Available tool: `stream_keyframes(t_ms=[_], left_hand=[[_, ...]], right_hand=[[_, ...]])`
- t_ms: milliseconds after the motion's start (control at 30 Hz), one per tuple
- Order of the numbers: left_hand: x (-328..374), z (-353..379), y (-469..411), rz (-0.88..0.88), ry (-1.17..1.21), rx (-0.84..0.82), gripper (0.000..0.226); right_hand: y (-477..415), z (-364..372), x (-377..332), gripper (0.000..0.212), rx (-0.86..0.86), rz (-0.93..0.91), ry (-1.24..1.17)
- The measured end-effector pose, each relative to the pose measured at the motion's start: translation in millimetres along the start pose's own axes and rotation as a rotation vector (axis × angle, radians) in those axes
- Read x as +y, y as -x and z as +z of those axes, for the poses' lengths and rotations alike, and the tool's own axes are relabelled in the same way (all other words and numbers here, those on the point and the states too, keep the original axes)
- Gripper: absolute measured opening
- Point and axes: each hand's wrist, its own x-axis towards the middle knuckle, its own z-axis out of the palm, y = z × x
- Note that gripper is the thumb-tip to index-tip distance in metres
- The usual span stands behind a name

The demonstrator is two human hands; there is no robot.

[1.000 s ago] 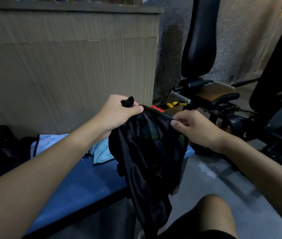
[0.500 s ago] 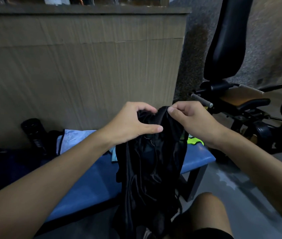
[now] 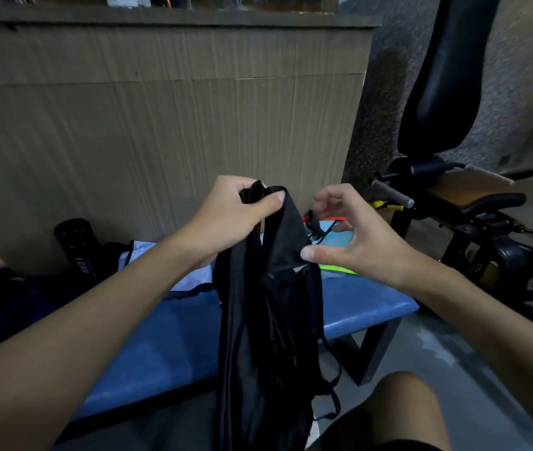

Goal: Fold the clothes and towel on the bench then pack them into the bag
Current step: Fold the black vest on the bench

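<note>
Right hand (image 3: 356, 237) has left the rim, fingers loose, thumb on a fold; left hand (image 3: 226, 216) pinches the black bag (image 3: 258, 320) aloft, likely to open it.

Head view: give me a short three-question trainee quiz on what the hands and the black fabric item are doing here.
1. True or false: the left hand grips the top of the hanging black fabric item.
2. What does the item hang in front of? A) blue padded bench B) red table C) white shelf
3. Fill in: the thumb or fingers? The ____ of the right hand touches the fabric's edge.
Key: 1 true; 2 A; 3 thumb.
</note>
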Motion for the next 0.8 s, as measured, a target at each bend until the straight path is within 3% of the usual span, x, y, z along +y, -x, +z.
stream_keyframes(t_ms=[133,300,367,433,567,800], left_hand=[[-1.3,-2.6,0.1,-0.008,-0.025,0.019,0.039],[0.7,-5.1,1.0,-0.006,-0.038,0.031,0.042],[1.5,-5.2,1.4,-0.013,-0.033,0.043,0.04],[1.4,-7.2,1.6,-0.023,-0.036,0.054,0.04],[-2.5,-18.2,2.1,-0.048,-0.034,0.02,0.034],[-16.7,-24.2,2.6,-0.046,-0.062,0.005,0.015]], right_hand=[[2.0,11.4,-5.4,0.084,-0.004,-0.057,-0.013],[3.1,38.0,-16.9,0.097,0.029,-0.052,0.149],[-1.2,48.2,-16.1,0.084,0.12,-0.055,0.152],[-5.9,51.3,-14.5,0.053,0.215,-0.04,0.055],[-11.3,42.4,-8.5,0.013,0.267,0.02,-0.015],[-15.7,26.1,-3.4,0.021,0.312,-0.004,0.009]])
